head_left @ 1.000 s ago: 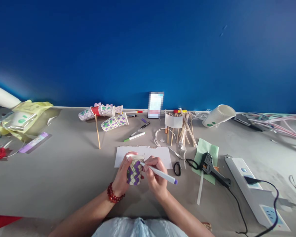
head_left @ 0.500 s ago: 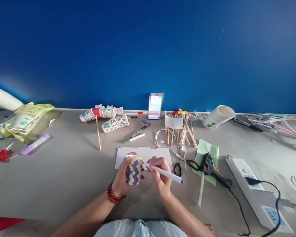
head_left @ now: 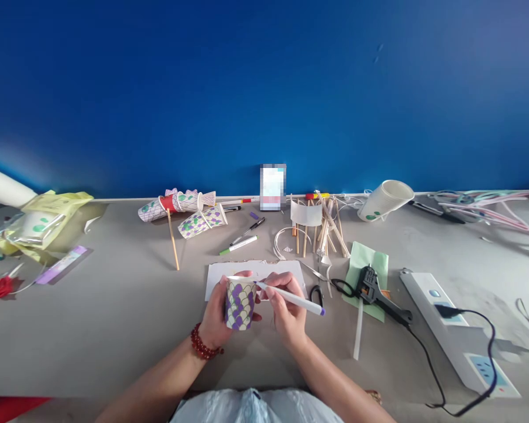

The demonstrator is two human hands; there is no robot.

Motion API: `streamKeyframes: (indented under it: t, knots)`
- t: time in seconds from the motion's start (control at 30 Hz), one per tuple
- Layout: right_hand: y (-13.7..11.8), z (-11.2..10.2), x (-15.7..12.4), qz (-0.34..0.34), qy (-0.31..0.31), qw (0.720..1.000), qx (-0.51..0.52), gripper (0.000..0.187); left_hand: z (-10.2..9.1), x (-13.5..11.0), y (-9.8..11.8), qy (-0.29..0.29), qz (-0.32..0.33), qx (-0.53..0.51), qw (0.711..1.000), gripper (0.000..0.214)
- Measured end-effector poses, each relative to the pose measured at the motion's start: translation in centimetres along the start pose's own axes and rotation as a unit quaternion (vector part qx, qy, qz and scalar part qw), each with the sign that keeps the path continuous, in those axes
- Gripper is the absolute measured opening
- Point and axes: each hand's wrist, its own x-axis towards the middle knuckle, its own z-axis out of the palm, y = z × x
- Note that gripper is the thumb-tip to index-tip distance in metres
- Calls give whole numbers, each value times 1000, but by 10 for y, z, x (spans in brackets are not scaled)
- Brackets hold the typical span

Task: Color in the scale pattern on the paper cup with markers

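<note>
My left hand [head_left: 216,317] is wrapped round a paper cup [head_left: 240,304] with a drawn scale pattern, some scales coloured purple and others left pale. The cup stands nearly upright in the hand, above the near edge of a white sheet [head_left: 216,275]. In my right hand [head_left: 290,314] is a white marker [head_left: 297,301] with a purple end, pinched like a pen. Its tip is by the cup's right side, close to the rim; whether it touches, I cannot tell.
Behind lie decorated cups [head_left: 203,221], a green marker [head_left: 238,245], a phone [head_left: 273,187] and wooden sticks [head_left: 330,229]. To the right are scissors [head_left: 316,295], a glue gun [head_left: 372,291], stacked paper cups [head_left: 385,201] and a power strip [head_left: 449,329]. A bagged cup [head_left: 39,226] lies left.
The cup has turned a little in my left hand, showing more pale scales on its right. The marker tip has risen slightly towards the rim. The whole view has shifted a little.
</note>
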Motion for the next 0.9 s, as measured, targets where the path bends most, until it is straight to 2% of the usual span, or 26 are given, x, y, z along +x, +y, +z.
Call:
streamKeyframes:
  t: [0.17,0.3,0.43,0.57,0.83,0.9]
  knots:
    - [2,0,-2,0,0,1000,14,11,-4,1,-4,-16,16,7,1000,62]
    - [3,-1,-2,-6,-1,1000,9,11,3,-1,-2,14,10,32,999,62]
    - [4,-2,-2,-7,4,1000,8,11,13,-4,2,51,21,48,997,51]
    - [4,-2,-3,1,3,1000,12,10,17,-5,5,64,28,45,997,50]
    - [-1,3,-2,-1,-27,999,18,12,13,-4,2,79,8,67,995,73]
    - [-2,3,-2,-7,-39,999,10,12,15,-4,4,81,9,60,995,73]
